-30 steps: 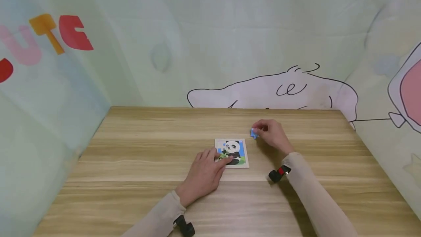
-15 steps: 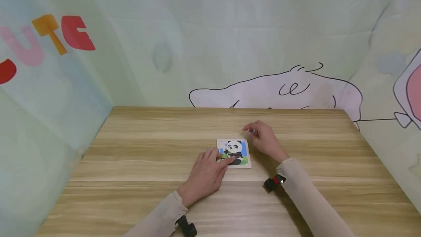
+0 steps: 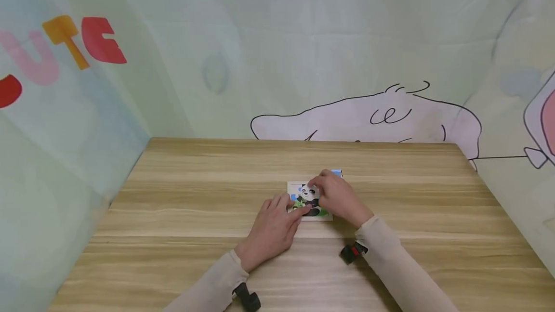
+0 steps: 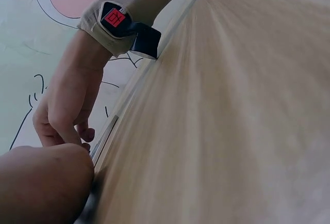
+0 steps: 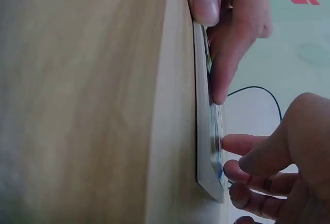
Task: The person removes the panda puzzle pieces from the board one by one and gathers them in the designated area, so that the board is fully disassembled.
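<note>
Left grip (image 3: 270,223), right grip (image 3: 340,196): bare hands; left thumbnail (image 5: 207,9) short.
Sleeves (image 3: 399,259): long, plain pale beige, cuffs rumpled at the wrists.
Left wrist unit (image 3: 247,298): small, black, rounded end.
Right wrist unit (image 4: 146,41): black, boxy, joined to a dark strap piece.
Tag (image 4: 114,17): red square, black character, right wrist.
</note>
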A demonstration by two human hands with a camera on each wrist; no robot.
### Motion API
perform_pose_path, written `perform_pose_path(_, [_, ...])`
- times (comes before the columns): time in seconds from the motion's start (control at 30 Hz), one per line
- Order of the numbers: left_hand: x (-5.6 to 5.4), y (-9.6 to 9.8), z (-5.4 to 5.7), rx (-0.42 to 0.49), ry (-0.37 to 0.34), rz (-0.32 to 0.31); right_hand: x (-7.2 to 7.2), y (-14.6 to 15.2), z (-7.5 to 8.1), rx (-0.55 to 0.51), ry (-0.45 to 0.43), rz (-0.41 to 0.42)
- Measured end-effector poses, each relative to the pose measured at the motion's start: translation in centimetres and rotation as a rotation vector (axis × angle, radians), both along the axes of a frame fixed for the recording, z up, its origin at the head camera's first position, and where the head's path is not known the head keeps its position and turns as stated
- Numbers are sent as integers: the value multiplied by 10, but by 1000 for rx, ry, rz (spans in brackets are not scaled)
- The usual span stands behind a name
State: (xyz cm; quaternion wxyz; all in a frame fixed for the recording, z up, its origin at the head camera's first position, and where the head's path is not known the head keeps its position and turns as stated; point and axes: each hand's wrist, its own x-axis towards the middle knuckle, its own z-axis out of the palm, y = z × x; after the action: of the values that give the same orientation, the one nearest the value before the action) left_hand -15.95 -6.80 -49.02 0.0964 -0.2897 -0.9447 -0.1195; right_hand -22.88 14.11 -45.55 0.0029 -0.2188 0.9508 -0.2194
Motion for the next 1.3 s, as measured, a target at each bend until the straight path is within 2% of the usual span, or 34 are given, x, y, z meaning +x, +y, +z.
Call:
perform_pose_path(0.13, [0,-1,1,8,14,7,-2,-5,-2,-10,-28,-10])
perform_pose_path(0.37, [0,1,0,-8,19,7,-5,-6,-6,-77,-88,-86])
perform_pose_path(0.7, [1,1,1,-7,46,3,-4,-1,-2,-247,-148,-53])
perform_pose_path(0.77, [1,1,0,-10,37,5,-3,-1,-4,-288,-146,-84])
perform_pose_path(0.87, [0,2,0,-13,9,11,-3,4,-8,-410,-102,-165])
perform_pose_path(1.0, [0,3,1,-18,-15,18,-10,27,-3,-524,-42,-265])
perform_pose_path(1.17, [0,3,1,-23,-19,24,-26,75,7,-436,-86,-382])
perform_pose_path(1.3, [1,3,0,-31,-13,26,-38,108,1,-318,-108,-390])
